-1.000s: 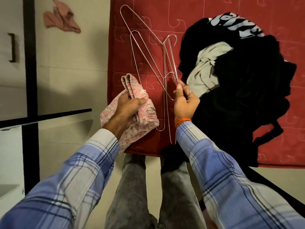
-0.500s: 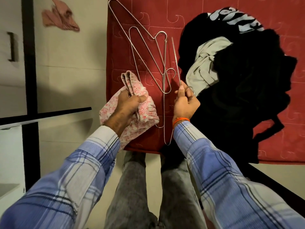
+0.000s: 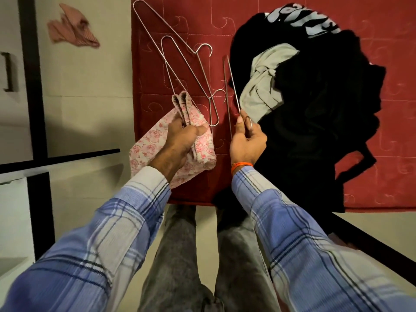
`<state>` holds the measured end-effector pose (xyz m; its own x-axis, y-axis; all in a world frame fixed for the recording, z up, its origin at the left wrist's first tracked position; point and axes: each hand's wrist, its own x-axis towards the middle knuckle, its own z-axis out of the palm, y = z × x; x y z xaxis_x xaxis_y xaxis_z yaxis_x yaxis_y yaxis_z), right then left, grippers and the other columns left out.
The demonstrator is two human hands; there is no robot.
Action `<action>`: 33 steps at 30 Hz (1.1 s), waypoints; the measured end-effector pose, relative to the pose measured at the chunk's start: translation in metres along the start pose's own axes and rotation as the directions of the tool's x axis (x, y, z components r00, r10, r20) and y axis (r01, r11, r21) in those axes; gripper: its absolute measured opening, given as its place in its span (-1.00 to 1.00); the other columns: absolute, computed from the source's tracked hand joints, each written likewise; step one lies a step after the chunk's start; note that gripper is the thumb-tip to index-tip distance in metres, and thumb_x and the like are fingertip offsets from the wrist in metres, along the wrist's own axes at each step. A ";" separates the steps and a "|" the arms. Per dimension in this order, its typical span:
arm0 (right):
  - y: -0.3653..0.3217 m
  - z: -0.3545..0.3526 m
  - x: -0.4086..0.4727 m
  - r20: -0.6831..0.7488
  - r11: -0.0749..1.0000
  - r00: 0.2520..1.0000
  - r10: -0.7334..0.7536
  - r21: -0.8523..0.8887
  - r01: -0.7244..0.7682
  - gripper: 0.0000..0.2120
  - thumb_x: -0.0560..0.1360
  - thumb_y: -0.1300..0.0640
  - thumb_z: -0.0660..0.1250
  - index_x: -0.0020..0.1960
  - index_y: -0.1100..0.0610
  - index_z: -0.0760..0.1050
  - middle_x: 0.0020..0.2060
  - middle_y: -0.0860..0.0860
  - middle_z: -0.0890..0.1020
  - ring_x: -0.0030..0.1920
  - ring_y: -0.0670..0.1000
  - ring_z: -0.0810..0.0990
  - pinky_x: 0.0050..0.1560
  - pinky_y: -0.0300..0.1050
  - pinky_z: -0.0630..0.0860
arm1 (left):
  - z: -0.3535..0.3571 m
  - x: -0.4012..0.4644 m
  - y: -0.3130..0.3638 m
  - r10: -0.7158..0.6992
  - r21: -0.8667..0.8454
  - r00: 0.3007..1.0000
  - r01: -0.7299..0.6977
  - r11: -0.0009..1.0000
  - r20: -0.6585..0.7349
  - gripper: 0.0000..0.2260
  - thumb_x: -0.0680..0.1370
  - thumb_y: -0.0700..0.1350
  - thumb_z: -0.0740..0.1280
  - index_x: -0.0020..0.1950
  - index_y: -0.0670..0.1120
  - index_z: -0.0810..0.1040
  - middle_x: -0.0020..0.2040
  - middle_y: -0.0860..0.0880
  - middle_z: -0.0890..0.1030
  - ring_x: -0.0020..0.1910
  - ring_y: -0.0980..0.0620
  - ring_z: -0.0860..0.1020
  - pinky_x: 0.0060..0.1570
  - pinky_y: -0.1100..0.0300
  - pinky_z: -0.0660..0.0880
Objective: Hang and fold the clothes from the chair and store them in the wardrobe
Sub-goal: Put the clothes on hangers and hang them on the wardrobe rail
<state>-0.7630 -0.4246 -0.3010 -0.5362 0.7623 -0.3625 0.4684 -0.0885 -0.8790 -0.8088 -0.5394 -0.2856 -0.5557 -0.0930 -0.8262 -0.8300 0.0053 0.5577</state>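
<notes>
3 wire hangers (image 3: 171, 55) are in sight: 2 lie on the red quilt (image 3: 382, 37) and 1 is lifted at the right. 1 pink floral garment (image 3: 153, 145), 1 pink cloth (image 3: 72, 30) far left, 1 dark clothes pile (image 3: 315, 109), 2 hands (image 3: 246, 143).

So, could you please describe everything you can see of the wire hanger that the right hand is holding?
The held hanger is thin, bare silvery metal wire, seen nearly edge-on, so it reads as two close, almost parallel rods rising from the right hand. The hand pinches its lower end, where a small wire loop shows between the fingers. It is lifted, tilted slightly left at the top, over the red quilted mattress, beside the clothes pile and apart from the two hangers lying flat. Its hook is not clearly visible.
</notes>
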 end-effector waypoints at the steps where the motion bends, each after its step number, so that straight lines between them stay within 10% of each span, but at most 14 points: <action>1: -0.003 -0.003 0.001 0.001 1.000 1.000 -0.010 0.005 0.010 -0.79 0.53 0.25 0.36 0.14 0.21 0.64 -0.01 0.02 0.67 0.00 -0.18 0.60 0.03 -0.49 0.43 | 0.004 -0.002 -0.001 0.003 0.018 1.000 -0.003 1.000 0.002 -0.63 0.47 -0.32 0.44 0.26 -0.16 0.54 0.09 -0.07 0.67 0.06 -0.07 0.65 0.06 -0.02 0.60; 17: -0.045 -0.022 -0.006 0.411 0.993 0.907 0.087 0.031 -0.110 -0.85 0.49 0.05 0.36 0.00 0.01 0.68 -0.39 -0.17 0.60 -0.30 -0.16 0.51 -0.07 -0.03 0.48 | -0.023 -0.064 0.023 0.044 -0.102 0.988 -0.060 0.993 -0.150 -0.80 0.49 -0.31 0.40 0.05 -0.08 0.59 -0.03 -0.07 0.67 -0.03 -0.08 0.65 0.01 -0.01 0.61; 24: -0.102 -0.008 -0.061 0.640 0.996 0.768 0.026 -0.079 0.032 -0.79 0.31 -0.25 0.32 -0.23 -0.19 0.65 -0.46 -0.18 0.54 -0.29 -0.08 0.49 -0.14 0.08 0.49 | -0.082 -0.143 0.032 0.072 -0.275 0.940 -0.170 0.946 -0.335 -0.66 0.45 -0.27 0.42 0.23 -0.17 0.58 0.03 -0.16 0.68 -0.03 -0.16 0.66 0.06 -0.15 0.59; 29: -0.136 0.007 -0.124 0.767 0.976 0.633 -0.105 -0.042 0.213 -0.64 0.39 -0.18 0.33 -0.31 0.12 0.56 -0.50 -0.13 0.44 -0.39 -0.09 0.36 -0.27 0.02 0.41 | -0.133 -0.207 0.019 0.040 -0.395 0.875 -0.257 0.882 -0.482 -0.69 0.48 -0.29 0.41 0.21 -0.15 0.55 0.03 -0.12 0.66 -0.01 -0.15 0.65 0.08 -0.11 0.58; 33: -0.151 0.017 -0.183 0.864 0.956 0.493 -0.100 -0.055 0.289 -0.77 0.52 0.03 0.36 -0.31 -0.03 0.60 -0.57 -0.21 0.51 -0.41 -0.17 0.43 -0.18 -0.09 0.41 | -0.179 -0.250 -0.002 0.019 -0.457 0.826 -0.330 0.826 -0.563 -0.71 0.49 -0.29 0.40 0.20 -0.16 0.55 0.11 -0.14 0.65 0.05 -0.15 0.64 0.11 -0.10 0.57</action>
<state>-0.7479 -0.5616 -0.1075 -0.9179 -0.1692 -0.3588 0.3312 0.1711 -0.9279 -0.6596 -0.6939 -0.0660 -0.4477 -0.6375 -0.6270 -0.4804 -0.4199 0.7700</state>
